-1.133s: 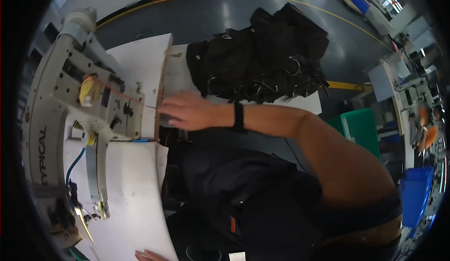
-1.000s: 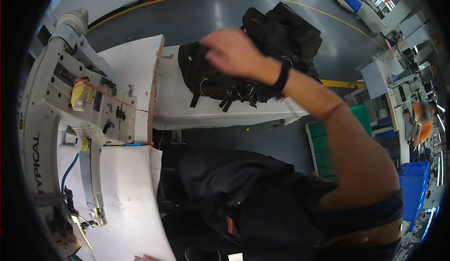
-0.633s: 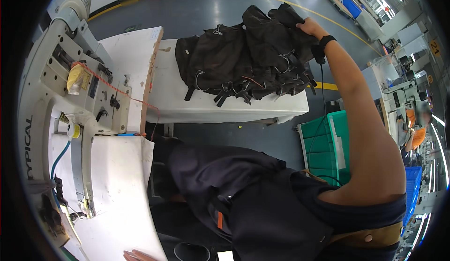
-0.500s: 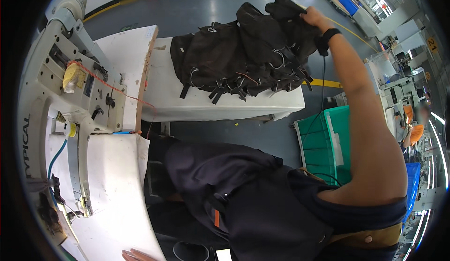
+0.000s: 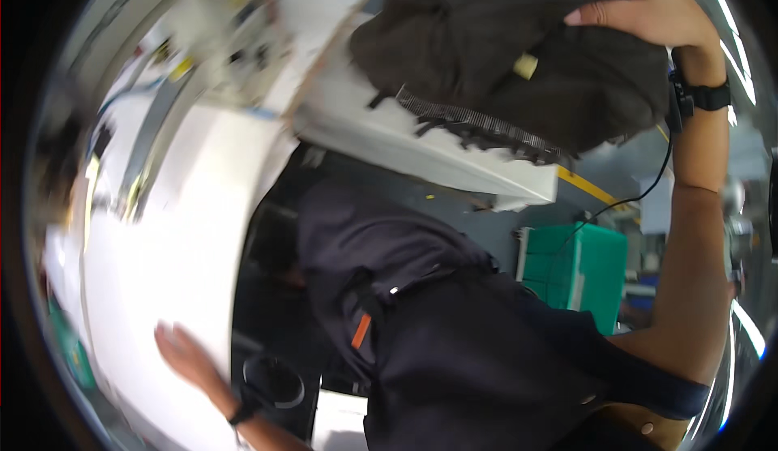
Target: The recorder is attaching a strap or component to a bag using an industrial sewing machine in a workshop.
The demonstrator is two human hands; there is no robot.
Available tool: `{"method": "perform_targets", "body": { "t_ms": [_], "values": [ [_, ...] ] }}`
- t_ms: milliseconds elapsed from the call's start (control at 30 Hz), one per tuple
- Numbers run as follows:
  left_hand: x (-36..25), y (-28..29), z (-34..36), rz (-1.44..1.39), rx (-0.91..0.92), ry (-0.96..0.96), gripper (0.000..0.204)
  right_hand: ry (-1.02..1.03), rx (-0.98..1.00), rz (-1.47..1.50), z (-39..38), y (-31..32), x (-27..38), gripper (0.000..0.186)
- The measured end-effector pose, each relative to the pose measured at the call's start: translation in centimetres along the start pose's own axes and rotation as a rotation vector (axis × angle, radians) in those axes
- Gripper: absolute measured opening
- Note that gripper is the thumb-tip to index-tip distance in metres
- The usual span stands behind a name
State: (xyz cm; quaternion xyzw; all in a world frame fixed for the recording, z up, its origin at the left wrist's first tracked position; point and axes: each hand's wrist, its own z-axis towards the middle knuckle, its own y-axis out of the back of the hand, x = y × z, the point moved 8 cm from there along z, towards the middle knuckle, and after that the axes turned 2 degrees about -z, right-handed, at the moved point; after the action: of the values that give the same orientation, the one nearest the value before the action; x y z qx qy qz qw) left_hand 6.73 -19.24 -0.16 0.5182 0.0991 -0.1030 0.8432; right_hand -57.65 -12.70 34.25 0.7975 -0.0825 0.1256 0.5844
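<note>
My right hand [image 5: 648, 17] is closed on the upper edge of a dark fabric bag [image 5: 478, 46], thumb lying over the cloth. The bag hangs raised above the far white table, with a small yellow tag [image 5: 525, 66] and a striped, strap-fringed lower edge. My left hand [image 5: 190, 362] is over the near white tabletop [image 5: 174, 265], fingers stretched out and holding nothing; motion blurs it a little. Both wrists wear black bands, and a cable runs down from the right one.
A sewing machine [image 5: 215, 46] stands at the left on the white worktop. The far white table [image 5: 454, 163] is partly hidden behind the bag. A green crate [image 5: 600, 277] sits on the floor at the right. Dark cloth [image 5: 454, 354] covers my lap.
My right hand has lifted one dark bag from the pile on the far table and brought it nearer. My left hand has come further into view over the near tabletop. The view has shifted.
</note>
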Motion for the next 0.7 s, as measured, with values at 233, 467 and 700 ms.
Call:
{"method": "perform_targets", "body": {
  "t_ms": [233, 467, 700],
  "values": [
    [0.6, 6.9, -3.2, -0.982, -0.230, 0.615, 0.073, 0.968, -0.456, -0.229, 7.7, -10.7, 24.8, 0.021],
    [-1.8, 13.4, -14.0, -1.073, -0.396, 0.820, 0.075, 1.398, -0.008, 0.068, 4.4, -31.2, 36.7, 0.033],
    [-3.0, 10.1, -15.2, -1.041, -0.334, 0.839, 0.063, 1.076, -0.383, 0.228, 17.0, -27.1, 31.5, 0.020]
  ]
}}
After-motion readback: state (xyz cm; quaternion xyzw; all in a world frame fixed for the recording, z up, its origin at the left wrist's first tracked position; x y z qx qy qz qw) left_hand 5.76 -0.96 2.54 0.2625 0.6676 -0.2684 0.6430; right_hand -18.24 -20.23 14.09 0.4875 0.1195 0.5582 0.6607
